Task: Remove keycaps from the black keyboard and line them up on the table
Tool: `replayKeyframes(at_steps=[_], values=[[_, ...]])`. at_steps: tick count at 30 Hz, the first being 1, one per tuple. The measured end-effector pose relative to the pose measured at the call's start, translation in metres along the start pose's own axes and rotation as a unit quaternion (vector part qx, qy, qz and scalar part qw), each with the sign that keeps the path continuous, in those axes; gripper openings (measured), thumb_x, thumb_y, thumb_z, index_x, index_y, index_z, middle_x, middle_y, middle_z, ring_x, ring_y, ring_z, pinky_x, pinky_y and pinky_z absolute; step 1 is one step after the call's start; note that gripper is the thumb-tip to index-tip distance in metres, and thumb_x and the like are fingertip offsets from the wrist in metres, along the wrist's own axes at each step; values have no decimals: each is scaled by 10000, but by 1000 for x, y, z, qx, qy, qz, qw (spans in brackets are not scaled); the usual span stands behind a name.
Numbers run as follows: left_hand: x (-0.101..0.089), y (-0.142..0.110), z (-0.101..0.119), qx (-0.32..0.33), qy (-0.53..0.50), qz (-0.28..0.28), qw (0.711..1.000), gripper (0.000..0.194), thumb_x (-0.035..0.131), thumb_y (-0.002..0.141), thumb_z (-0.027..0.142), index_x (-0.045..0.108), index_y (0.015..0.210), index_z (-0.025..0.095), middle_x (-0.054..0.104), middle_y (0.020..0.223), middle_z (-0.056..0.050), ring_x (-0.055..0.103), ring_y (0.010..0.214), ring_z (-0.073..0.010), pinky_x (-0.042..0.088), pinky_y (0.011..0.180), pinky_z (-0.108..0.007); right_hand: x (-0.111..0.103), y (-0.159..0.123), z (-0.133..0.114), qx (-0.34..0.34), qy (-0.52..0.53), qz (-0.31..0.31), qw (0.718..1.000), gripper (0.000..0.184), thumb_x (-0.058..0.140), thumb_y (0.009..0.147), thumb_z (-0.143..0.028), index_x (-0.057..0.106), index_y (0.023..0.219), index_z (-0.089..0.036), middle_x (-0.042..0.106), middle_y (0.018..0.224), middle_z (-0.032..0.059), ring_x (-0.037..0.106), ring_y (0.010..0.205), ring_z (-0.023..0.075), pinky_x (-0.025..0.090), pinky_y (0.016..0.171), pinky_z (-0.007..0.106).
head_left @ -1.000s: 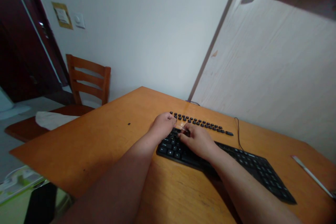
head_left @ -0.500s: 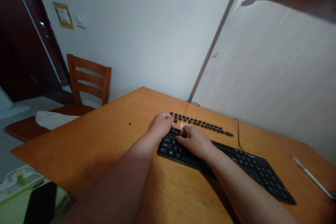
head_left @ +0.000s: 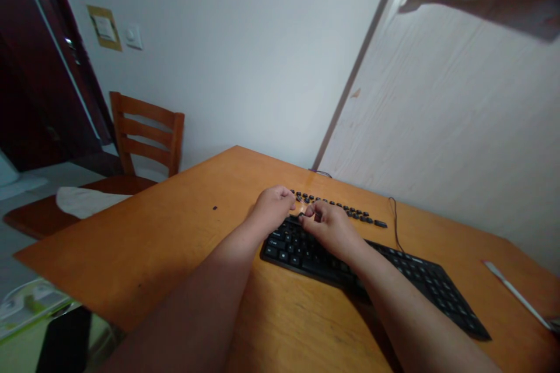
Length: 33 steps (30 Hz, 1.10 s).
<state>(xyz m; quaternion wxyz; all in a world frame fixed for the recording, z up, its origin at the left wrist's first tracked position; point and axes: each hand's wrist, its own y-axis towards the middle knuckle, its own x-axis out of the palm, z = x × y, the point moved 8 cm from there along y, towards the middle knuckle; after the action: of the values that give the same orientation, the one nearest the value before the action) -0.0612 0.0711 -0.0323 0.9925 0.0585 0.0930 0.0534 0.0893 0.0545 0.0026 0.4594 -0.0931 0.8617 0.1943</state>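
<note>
A black keyboard [head_left: 394, 277] lies on the orange wooden table [head_left: 184, 245]. Behind it runs a row of several loose black keycaps [head_left: 350, 210]. My left hand [head_left: 273, 208] is closed in a loose fist at the keyboard's far left corner, holding something thin that I cannot make out. My right hand [head_left: 331, 226] is raised just above the keyboard's left end, its fingertips pinched together close to my left hand, on something too small to name. Both forearms reach in from the bottom of the view.
A wooden chair [head_left: 146, 134] stands beyond the table's left corner, with a white cloth [head_left: 83, 201] beside it. A tiny black piece [head_left: 214, 208] lies alone on the table. A thin grey cable [head_left: 396, 221] trails behind the keyboard. A flat silver tool [head_left: 516, 294] lies at the right.
My right hand has lifted off the keyboard's left keys and moved back toward the keycap row, its fingers now pinched beside my left hand. The left hand has barely moved.
</note>
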Motion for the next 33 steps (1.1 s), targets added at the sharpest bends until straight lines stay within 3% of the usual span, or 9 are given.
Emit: replayKeyframes(at_steps=[4, 7, 12, 27, 30, 33], values=[[15, -10, 17, -2, -86, -93, 992, 195, 595, 805, 348, 622, 800, 155, 616, 649, -6, 547, 585, -102, 412, 573, -215, -13, -2, -1, -10, -6, 53, 999, 185, 596, 810, -390, 625, 835, -209, 583, 583, -19, 510, 543, 140, 303, 533, 252], [18, -12, 19, -19, -146, -108, 983, 149, 635, 785, 287, 615, 809, 141, 608, 664, -4, 550, 596, -84, 426, 591, -203, -15, -4, -2, -24, -13, 66, 997, 188, 589, 829, -391, 632, 878, -215, 624, 630, -7, 546, 572, 148, 326, 561, 256], [20, -10, 8, -60, -201, -103, 972, 115, 660, 726, 156, 594, 819, 141, 609, 709, -2, 549, 586, -67, 445, 597, -201, -11, -5, -7, -54, -22, 72, 996, 211, 585, 850, -399, 646, 950, -224, 656, 713, 11, 590, 666, 171, 362, 617, 266], [17, -10, 3, -89, -185, -83, 975, 100, 619, 736, 153, 600, 834, 148, 619, 700, -8, 589, 616, -86, 483, 634, -225, -10, -4, -7, -65, -33, 38, 997, 195, 579, 849, -355, 681, 961, -233, 669, 734, 11, 583, 651, 161, 364, 603, 259], [10, -6, 3, -74, -186, -53, 978, 102, 616, 751, 197, 595, 838, 147, 643, 740, -24, 598, 637, -87, 470, 626, -210, -12, 2, 3, -35, -16, 40, 998, 215, 589, 837, -371, 688, 959, -225, 651, 682, 2, 567, 611, 155, 351, 581, 257], [-5, 0, -1, -68, -181, 12, 981, 132, 607, 768, 270, 589, 824, 153, 664, 781, -40, 586, 622, -84, 446, 593, -200, -13, 11, 16, -5, -13, 38, 999, 230, 604, 819, -388, 693, 934, -210, 605, 607, -12, 522, 551, 145, 321, 543, 258]])
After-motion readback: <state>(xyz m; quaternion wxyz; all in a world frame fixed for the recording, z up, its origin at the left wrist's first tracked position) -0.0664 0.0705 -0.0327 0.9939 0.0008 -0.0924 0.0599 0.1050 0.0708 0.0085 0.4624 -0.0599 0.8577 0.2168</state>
